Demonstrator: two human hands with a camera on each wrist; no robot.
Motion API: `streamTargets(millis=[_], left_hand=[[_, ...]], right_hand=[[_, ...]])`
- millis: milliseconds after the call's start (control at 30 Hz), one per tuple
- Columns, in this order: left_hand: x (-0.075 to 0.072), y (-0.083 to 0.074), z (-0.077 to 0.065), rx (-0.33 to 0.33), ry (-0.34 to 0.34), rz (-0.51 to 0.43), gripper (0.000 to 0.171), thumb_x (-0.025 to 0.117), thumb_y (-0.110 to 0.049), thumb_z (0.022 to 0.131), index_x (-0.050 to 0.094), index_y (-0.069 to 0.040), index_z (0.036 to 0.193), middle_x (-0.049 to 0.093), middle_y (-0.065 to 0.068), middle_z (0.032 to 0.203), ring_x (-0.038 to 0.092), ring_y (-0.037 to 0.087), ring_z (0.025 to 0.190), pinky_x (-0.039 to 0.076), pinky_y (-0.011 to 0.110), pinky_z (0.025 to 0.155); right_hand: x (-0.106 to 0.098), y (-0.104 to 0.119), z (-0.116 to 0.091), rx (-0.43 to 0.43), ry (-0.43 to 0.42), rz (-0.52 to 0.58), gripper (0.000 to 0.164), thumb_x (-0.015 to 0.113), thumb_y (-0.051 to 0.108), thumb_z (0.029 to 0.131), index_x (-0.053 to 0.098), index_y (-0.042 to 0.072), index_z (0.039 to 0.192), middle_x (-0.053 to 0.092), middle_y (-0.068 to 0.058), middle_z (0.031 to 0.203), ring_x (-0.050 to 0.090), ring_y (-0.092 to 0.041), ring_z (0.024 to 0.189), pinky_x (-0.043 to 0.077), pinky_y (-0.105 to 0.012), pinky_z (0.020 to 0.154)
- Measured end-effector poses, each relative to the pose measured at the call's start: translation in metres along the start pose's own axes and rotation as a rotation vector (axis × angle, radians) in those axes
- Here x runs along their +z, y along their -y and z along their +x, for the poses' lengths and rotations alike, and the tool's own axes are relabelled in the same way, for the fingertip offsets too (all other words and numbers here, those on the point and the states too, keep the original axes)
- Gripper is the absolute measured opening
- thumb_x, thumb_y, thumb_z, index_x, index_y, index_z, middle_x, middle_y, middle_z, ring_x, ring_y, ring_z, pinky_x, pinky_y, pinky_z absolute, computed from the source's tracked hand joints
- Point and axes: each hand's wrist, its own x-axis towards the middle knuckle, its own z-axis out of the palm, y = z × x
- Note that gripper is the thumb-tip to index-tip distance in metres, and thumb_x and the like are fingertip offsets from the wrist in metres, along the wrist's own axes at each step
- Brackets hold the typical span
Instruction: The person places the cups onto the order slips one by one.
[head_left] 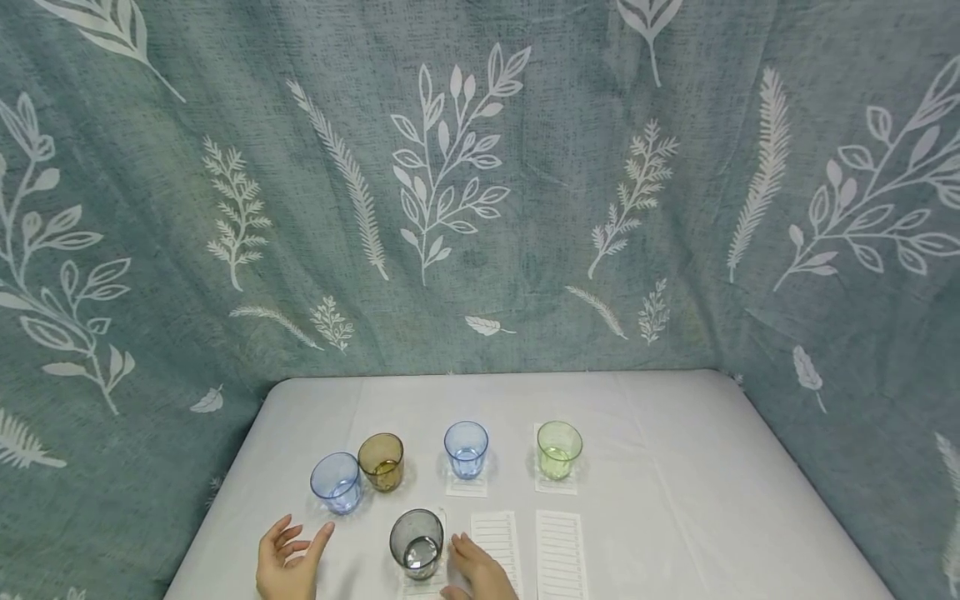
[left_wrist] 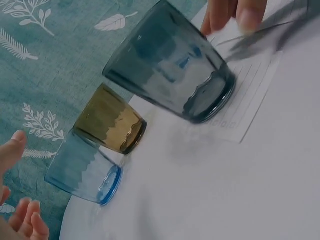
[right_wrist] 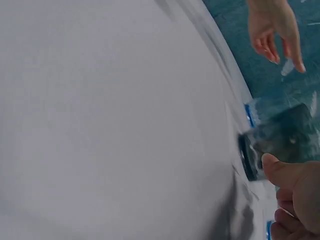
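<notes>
Overlapping a lined slip [head_left: 427, 591], the grey glass [head_left: 417, 535] is flanked by the right hand [head_left: 482, 575], whose fingers are loosely extended, contact unclear; the left hand [head_left: 288, 565] is held empty, fingers parted, near a blue glass [head_left: 336, 483].

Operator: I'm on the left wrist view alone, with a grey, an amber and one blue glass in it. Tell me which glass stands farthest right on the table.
Observer: By the head view, it's a green glass, standing on a white card.

Operator: Good. Now report what stands between that one and the amber glass, past the grey glass that the right hand is beside.

Observer: A second blue glass, also on a card, farther from the person than the grey one.
</notes>
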Motion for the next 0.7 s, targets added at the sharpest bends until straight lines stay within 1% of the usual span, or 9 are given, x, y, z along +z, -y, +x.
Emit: streamTargets(millis=[100,133,167,233,300,333,433,533,700], left_hand=[[-0.002,0.002,0.007,-0.013,0.0,0.039,0.069,0.084,-0.014,0.068,0.051,0.002,0.126,0.056,0.02,0.11,0.05,0.005,0.08,0.034,0.009,0.06],[-0.002,0.003,0.01,-0.022,0.014,0.044,0.074,0.084,-0.015,0.068,0.047,0.003,0.129,0.054,0.023,0.115,0.051,0.013,0.088,0.038,0.013,0.065],[-0.001,0.004,0.013,-0.029,0.034,0.04,0.079,0.084,-0.016,0.068,0.043,0.003,0.133,0.05,0.026,0.121,0.051,0.02,0.096,0.043,0.019,0.071],[0.0,0.006,0.019,-0.051,0.075,0.04,0.088,0.085,-0.017,0.068,0.036,0.002,0.139,0.042,0.029,0.13,0.044,0.037,0.109,0.046,0.035,0.08],[0.001,0.007,0.025,-0.054,0.134,0.011,0.097,0.084,-0.016,0.068,0.027,0.003,0.144,0.034,0.032,0.137,0.034,0.046,0.121,0.042,0.054,0.089],[0.001,0.008,0.028,-0.052,0.164,-0.002,0.1,0.084,-0.016,0.069,0.023,0.003,0.145,0.03,0.033,0.14,0.031,0.048,0.124,0.037,0.061,0.093],[0.001,0.007,0.033,-0.036,0.251,-0.031,0.106,0.084,-0.013,0.069,0.014,0.002,0.148,0.021,0.035,0.145,0.023,0.051,0.13,0.03,0.067,0.098],[0.003,0.007,0.037,-0.029,0.321,-0.023,0.109,0.083,-0.013,0.069,0.01,0.001,0.149,0.016,0.035,0.147,0.019,0.051,0.133,0.028,0.067,0.1],[0.01,0.01,0.04,0.004,0.401,-0.027,0.109,0.083,-0.01,0.068,0.009,0.002,0.148,0.018,0.036,0.146,0.019,0.051,0.133,0.028,0.067,0.1]], right_hand=[[-0.015,-0.003,-0.007,0.053,-0.007,0.015,0.051,0.07,0.027,0.081,0.062,-0.014,0.11,0.059,-0.025,0.12,0.055,-0.039,0.113,0.049,-0.041,0.093],[-0.019,-0.004,-0.01,0.072,-0.014,0.015,0.051,0.071,0.027,0.081,0.062,-0.014,0.111,0.059,-0.025,0.121,0.055,-0.04,0.114,0.049,-0.042,0.093],[-0.023,-0.007,-0.014,0.088,-0.025,0.01,0.052,0.072,0.028,0.08,0.062,-0.013,0.111,0.059,-0.025,0.121,0.055,-0.04,0.113,0.049,-0.043,0.093],[-0.029,-0.013,-0.022,0.103,-0.053,-0.005,0.055,0.073,0.03,0.079,0.061,-0.013,0.111,0.059,-0.025,0.121,0.055,-0.041,0.112,0.05,-0.045,0.091],[-0.035,-0.019,-0.029,0.126,-0.061,-0.007,0.058,0.073,0.032,0.079,0.06,-0.014,0.112,0.058,-0.027,0.122,0.054,-0.044,0.111,0.05,-0.048,0.09],[-0.038,-0.022,-0.033,0.129,-0.067,-0.011,0.059,0.073,0.033,0.078,0.06,-0.014,0.112,0.058,-0.027,0.121,0.054,-0.045,0.11,0.05,-0.05,0.089],[-0.047,-0.027,-0.041,0.164,-0.049,0.013,0.062,0.073,0.034,0.078,0.058,-0.016,0.112,0.056,-0.03,0.121,0.052,-0.049,0.11,0.048,-0.057,0.086],[-0.049,-0.031,-0.048,0.195,-0.012,0.05,0.065,0.068,0.038,0.081,0.056,-0.017,0.114,0.055,-0.031,0.122,0.051,-0.051,0.111,0.046,-0.061,0.085],[-0.039,-0.037,-0.061,0.131,0.01,-0.001,0.074,0.058,0.052,0.086,0.057,-0.016,0.114,0.056,-0.029,0.122,0.053,-0.049,0.111,0.049,-0.056,0.086]])
